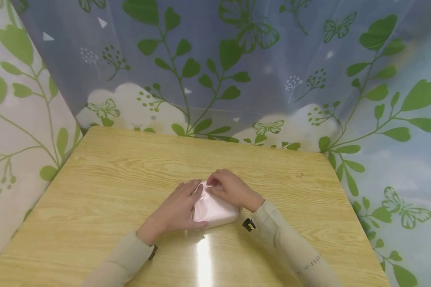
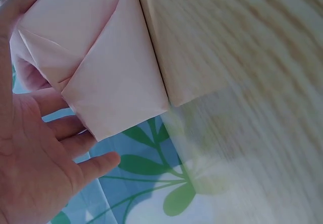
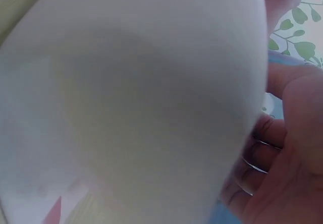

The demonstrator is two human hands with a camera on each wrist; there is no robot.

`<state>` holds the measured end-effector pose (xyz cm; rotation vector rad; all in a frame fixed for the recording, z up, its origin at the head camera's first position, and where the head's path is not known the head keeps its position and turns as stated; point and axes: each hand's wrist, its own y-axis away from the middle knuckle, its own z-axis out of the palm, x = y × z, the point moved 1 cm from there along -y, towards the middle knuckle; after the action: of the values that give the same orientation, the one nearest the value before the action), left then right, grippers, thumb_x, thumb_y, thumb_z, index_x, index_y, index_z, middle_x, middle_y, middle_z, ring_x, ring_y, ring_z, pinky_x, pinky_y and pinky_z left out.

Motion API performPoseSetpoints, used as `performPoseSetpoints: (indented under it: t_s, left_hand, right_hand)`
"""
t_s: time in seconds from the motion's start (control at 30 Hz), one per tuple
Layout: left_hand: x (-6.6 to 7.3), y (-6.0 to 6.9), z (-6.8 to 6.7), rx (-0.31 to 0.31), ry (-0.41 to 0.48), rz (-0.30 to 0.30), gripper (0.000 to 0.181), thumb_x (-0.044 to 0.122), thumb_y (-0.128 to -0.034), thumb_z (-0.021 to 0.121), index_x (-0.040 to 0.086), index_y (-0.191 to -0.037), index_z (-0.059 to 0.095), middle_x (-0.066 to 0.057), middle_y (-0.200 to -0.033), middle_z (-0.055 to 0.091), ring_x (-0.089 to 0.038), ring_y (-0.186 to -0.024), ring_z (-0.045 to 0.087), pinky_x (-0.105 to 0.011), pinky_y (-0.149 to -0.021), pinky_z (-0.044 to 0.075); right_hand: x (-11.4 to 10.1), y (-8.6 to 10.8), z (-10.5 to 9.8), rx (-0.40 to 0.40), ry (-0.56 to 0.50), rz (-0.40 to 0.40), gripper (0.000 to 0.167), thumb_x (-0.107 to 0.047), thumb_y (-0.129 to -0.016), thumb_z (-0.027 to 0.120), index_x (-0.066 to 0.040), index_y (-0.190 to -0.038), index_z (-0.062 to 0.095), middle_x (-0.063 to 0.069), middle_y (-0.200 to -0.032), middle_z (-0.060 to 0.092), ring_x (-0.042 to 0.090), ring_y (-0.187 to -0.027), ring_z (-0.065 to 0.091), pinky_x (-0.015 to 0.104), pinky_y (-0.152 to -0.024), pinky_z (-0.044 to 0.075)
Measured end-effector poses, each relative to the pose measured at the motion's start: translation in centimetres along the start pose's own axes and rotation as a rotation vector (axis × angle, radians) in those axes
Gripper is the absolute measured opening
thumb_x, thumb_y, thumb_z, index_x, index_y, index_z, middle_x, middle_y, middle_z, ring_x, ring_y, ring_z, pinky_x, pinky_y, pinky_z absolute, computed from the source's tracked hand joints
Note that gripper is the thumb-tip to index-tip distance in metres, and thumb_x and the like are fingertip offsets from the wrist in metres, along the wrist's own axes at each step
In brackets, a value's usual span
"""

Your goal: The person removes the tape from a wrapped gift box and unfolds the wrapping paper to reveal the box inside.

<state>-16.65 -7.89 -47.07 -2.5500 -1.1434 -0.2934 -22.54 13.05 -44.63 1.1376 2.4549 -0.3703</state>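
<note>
A pale pink wrapped pack (image 1: 219, 212) lies on the wooden table in front of me. My left hand (image 1: 174, 207) holds its left side, thumb at the near edge and fingers towards the far edge. At the pack's far top end, my right hand (image 1: 233, 190) pinches the wrapping between thumb and fingers. The left wrist view shows the folded end of the pack (image 2: 116, 82) beside the left fingers (image 2: 101, 166). In the right wrist view the pack's pale side (image 3: 151, 108) fills most of the picture and hides part of the right hand (image 3: 303, 133).
The wooden table (image 1: 129, 159) extends around the pack on all sides. Curtains (image 1: 201, 87) with green leaves and butterflies hang behind it and at both sides. A bright light reflection lies on the tabletop near the front. Dark wrist devices (image 1: 249, 225) show at the sleeves.
</note>
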Motion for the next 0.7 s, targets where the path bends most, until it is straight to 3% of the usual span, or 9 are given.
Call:
performPoseSetpoints:
  t_s: [0.27, 0.7]
  left_hand:
    - [-0.2, 0.2, 0.1, -0.019, 0.003, -0.006, 0.108, 0.07, -0.0784, 0.071, -0.007, -0.149, 0.044, -0.025, -0.157, 0.04, -0.041, -0.145, 0.039, -0.06, -0.12, 0.032]
    - [-0.4, -0.1, 0.0, 0.001, 0.032, 0.003, 0.108, 0.068, -0.0763, 0.074, -0.005, -0.15, 0.044, -0.025, -0.155, 0.044, -0.04, -0.143, 0.042, -0.059, -0.119, 0.034]
  right_hand:
    - [0.3, -1.1, 0.6, -0.053, -0.128, 0.004, 0.007, -0.015, -0.096, 0.069, -0.01, -0.1, 0.07, -0.004, -0.087, 0.067, 0.008, -0.081, 0.06, 0.024, -0.077, 0.055]
    - [0.2, -1.8, 0.3, -0.081, -0.04, -0.009, 0.006, -0.017, -0.099, 0.065, -0.013, -0.096, 0.068, -0.007, -0.076, 0.059, 0.007, -0.071, 0.052, 0.023, -0.067, 0.047]
